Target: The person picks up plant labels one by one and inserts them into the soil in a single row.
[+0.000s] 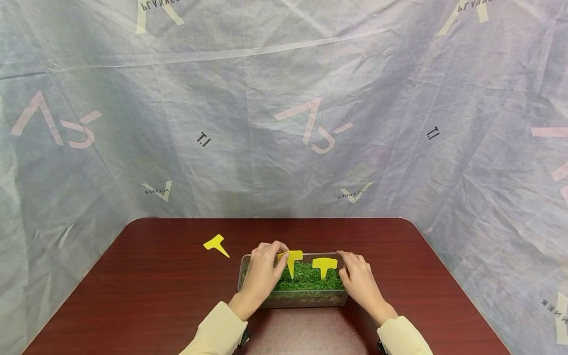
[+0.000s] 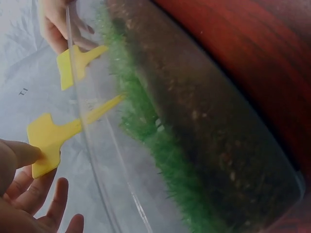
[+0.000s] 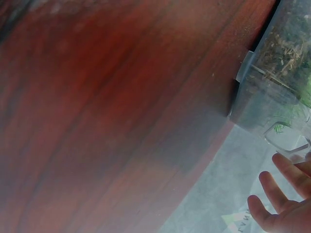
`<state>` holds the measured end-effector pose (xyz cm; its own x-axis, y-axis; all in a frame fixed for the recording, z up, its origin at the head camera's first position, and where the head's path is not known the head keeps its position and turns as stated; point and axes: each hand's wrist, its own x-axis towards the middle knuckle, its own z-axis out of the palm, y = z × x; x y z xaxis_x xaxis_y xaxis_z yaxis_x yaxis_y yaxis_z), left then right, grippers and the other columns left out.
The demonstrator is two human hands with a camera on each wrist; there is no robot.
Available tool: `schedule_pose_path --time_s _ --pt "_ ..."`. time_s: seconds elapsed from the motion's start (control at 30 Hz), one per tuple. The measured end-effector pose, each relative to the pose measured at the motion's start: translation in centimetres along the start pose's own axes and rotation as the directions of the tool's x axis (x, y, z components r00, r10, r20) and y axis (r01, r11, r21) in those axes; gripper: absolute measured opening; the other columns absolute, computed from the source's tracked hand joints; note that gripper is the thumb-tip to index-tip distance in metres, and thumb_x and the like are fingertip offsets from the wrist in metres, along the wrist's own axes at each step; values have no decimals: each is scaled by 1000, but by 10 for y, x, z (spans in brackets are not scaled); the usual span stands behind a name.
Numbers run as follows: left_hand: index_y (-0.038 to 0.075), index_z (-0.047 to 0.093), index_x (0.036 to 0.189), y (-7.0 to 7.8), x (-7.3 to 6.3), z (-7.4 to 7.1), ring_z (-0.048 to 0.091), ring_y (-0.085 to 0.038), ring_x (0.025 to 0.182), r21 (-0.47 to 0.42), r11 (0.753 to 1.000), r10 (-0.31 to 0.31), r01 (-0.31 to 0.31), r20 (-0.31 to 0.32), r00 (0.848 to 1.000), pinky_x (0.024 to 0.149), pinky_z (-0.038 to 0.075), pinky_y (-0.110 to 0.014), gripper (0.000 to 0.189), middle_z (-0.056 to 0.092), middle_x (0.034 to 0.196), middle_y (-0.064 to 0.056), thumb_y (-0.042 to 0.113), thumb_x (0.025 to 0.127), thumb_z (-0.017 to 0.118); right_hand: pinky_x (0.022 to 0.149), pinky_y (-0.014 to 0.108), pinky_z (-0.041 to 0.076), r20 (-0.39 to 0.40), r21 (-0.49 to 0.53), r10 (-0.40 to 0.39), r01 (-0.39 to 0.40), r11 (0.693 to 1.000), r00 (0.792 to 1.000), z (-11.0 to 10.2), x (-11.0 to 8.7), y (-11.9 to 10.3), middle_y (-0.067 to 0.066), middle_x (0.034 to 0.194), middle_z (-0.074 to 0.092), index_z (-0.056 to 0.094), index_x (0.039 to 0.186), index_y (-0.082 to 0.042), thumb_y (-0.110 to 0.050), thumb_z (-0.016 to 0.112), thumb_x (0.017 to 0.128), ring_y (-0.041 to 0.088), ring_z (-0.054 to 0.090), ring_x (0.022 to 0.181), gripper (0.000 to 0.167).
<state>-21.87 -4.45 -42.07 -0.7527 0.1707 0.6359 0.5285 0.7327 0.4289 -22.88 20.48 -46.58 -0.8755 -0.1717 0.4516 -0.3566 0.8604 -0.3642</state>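
A clear plastic box holds green artificial grass above brown, soil-like filling. My left hand pinches the wide head of a yellow T-shaped plant label; its pointed stem reaches down into the grass. To its right, a second yellow plant label stands upright in the grass, untouched. My right hand holds the box's right end, thumb and forefinger at the rim. In the right wrist view its other fingers are spread outside the box, while the thumb's contact is out of sight.
A third yellow label lies flat on the dark red table, left of the box and farther back. Grey printed cloth hangs behind the table and along both sides. A cut-out handle shows in the box's end.
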Motion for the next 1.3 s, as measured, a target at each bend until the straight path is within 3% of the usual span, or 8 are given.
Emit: schedule_pose_path --time_s 0.6,0.93,1.3 --pt "22 61 91 -2 -7 11 55 -14 86 43 999 26 -29 54 998 87 42 -43 6 67 84 9 21 86 64 83 51 39 5 -2 1 -1 1000 1000 0 1 -1 6 104 61 53 126 -7 -7 51 86 30 51 106 39" --pt "21 61 91 -2 -7 16 55 -13 85 67 997 45 -50 69 997 87 42 -42 5 68 85 9 22 86 63 82 51 39 8 -6 2 -2 1000 1000 0 1 0 3 95 59 53 126 -7 -7 52 86 30 51 105 40" --pt "21 60 91 -2 -7 21 54 -12 84 65 997 46 -52 89 995 87 42 -41 3 67 83 9 21 87 62 83 52 38 9 -1 10 -9 1000 1000 1 1 0 6 103 60 53 126 -8 -6 51 86 30 50 107 40"
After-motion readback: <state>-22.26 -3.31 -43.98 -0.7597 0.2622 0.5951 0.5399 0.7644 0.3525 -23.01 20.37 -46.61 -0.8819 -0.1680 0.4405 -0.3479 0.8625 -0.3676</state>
